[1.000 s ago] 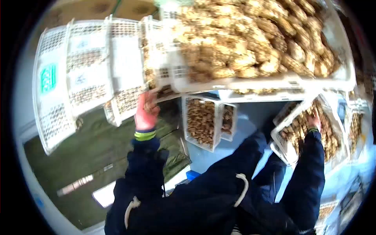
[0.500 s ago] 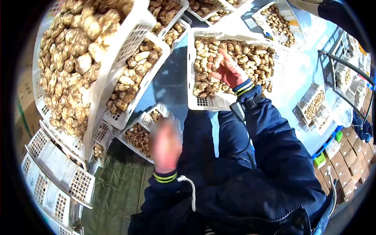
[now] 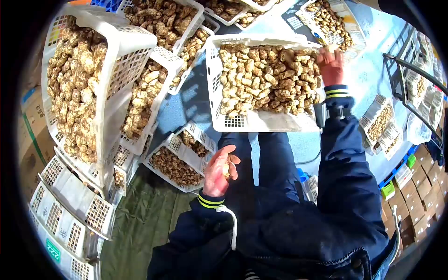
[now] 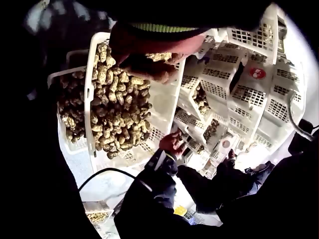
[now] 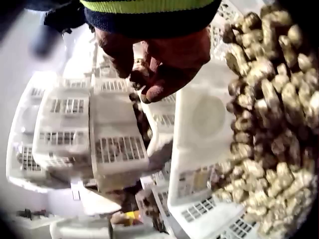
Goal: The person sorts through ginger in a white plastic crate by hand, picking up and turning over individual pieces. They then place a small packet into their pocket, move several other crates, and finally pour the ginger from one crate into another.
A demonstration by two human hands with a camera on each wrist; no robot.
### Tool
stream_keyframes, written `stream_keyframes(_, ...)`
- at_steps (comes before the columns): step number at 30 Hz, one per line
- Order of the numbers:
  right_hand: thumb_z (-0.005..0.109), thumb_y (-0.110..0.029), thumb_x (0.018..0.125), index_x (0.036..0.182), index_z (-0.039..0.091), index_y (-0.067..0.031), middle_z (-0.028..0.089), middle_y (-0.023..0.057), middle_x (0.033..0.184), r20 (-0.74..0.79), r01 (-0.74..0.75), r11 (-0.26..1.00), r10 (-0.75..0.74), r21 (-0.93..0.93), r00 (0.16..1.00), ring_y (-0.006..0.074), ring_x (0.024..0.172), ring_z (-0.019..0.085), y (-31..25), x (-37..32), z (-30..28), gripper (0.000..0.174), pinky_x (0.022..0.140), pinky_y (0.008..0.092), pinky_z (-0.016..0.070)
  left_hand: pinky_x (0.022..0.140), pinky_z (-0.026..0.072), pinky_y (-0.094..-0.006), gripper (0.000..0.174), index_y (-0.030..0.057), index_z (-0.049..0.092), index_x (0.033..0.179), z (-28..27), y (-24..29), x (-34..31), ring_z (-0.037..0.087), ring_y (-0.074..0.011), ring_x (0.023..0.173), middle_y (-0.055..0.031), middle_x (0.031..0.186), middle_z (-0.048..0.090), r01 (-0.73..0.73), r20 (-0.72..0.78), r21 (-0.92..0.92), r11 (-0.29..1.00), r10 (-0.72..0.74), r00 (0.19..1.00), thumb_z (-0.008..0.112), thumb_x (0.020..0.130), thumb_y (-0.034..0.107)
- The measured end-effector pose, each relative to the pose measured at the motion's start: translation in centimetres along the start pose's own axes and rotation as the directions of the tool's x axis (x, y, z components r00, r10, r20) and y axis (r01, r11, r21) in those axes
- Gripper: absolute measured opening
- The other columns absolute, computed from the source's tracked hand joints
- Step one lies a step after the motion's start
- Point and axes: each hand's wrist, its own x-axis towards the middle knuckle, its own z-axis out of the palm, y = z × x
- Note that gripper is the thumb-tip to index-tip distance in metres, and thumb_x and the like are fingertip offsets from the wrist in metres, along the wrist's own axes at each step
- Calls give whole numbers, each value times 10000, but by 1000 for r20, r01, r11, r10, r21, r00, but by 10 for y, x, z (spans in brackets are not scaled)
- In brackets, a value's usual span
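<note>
My right hand [image 3: 331, 70] is at the right rim of a white basket [image 3: 270, 122] filled with brown knobbly pieces [image 3: 252, 74]. In the right wrist view its thumb and fingers [image 5: 164, 62] pinch one such piece [image 5: 140, 67], outside the basket wall [image 5: 202, 109]. Nearer my body, my left hand [image 3: 219, 173] hovers in front of the basket, palm up, fingers curled round a small pale piece [image 3: 226, 170]. In the left wrist view the left hand [image 4: 149, 55] partly covers a pale piece [image 4: 158, 57].
A tall full basket [image 3: 126, 37] and other filled baskets stand at left, above white crates [image 3: 74, 200]. Two small baskets [image 3: 172, 165] sit beside my left hand. A smaller basket [image 3: 347, 18] lies beyond my right hand. A black metal frame [image 3: 415, 70] stands at right.
My right hand has moved from over the pieces to the basket's right rim. The left hand has shifted right, away from the small baskets, and turned palm up. The head view has shifted slightly.
</note>
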Motion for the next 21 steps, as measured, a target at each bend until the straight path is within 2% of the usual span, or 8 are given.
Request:
stream_keyframes(2, 490, -251, 901, 1055, 534, -72, 578, 191, 1077, -271, 39, 996, -14, 86, 963, 280, 977, 572, -34, 29, -35, 240, 880, 382, 457, 452, 443, -237, 339, 3, 514, 1145, 4, -4, -1, 533, -111, 514, -102, 811, 596, -69, 20, 42, 997, 68, 997, 456, 922, 251)
stream_keyframes(3, 509, -272, 892, 1032, 544, -75, 590, 180, 1062, 33, -94, 980, 90, 176, 995, 287, 962, 581, -39, 43, -86, 245, 855, 387, 476, 446, 438, -236, 336, 8, 523, 1136, 5, -5, -1, 523, -105, 503, -99, 807, 595, -56, -15, 73, 996, 57, 998, 463, 916, 255)
stream_keyframes(6, 505, -254, 891, 1089, 585, -92, 625, 118, 986, -36, -136, 949, 131, -285, 991, 235, 842, 608, 15, 17, -28, 268, 735, 312, 511, 461, 431, -257, 383, 0, 483, 1181, 2, -4, 2, 505, -101, 505, -83, 799, 583, 8, -49, 160, 987, 0, 999, 417, 927, 280)
stream_keyframes(8, 496, -232, 891, 1131, 569, -56, 628, 68, 975, 243, 203, 347, 76, -916, 967, 195, 820, 603, 72, -8, 22, 306, 716, 285, 494, 462, 427, -253, 385, 1, 483, 1183, 0, -2, 1, 483, -98, 491, -77, 791, 578, -12, -30, 116, 993, 15, 999, 421, 927, 281)
stream_keyframes(10, 524, -148, 833, 1129, 574, -97, 614, 117, 1043, -16, -166, 406, 348, -899, 937, 262, 820, 621, 134, -6, 59, 304, 678, 350, 502, 461, 414, -244, 386, 7, 485, 1181, -4, 2, -1, 469, -96, 487, -70, 791, 576, 40, -92, 90, 995, -31, 995, 431, 923, 288)
stream_keyframes(12, 502, -122, 811, 1128, 573, -189, 620, 123, 989, 361, 404, -271, 198, -874, 911, 274, 822, 624, 182, 0, 85, 332, 673, 378, 500, 461, 395, -244, 393, 18, 499, 1171, -15, 1, -3, 473, -98, 497, -65, 798, 578, -66, -15, 135, 989, 68, 998, 443, 914, 310)
stream_keyframes(14, 462, -104, 820, 1114, 559, -250, 626, 121, 908, 323, 413, -563, 258, -716, 911, 284, 824, 625, 224, 16, 93, 343, 678, 393, 497, 422, 375, -225, 356, 30, 532, 1138, -22, 5, -6, 485, -111, 460, -92, 784, 590, -45, -102, 100, 994, 55, 993, 459, 904, 288)
stream_keyframes(21, 529, -168, 812, 1006, 591, -147, 635, 119, 886, 213, 398, -682, 342, -614, 915, 275, 771, 633, 238, 37, 94, 205, 650, 386, 500, 395, 332, -221, 339, 49, 565, 1101, -46, 15, -5, 480, -108, 445, -57, 744, 599, 10, -204, 52, 999, 1, 979, 445, 910, 302)
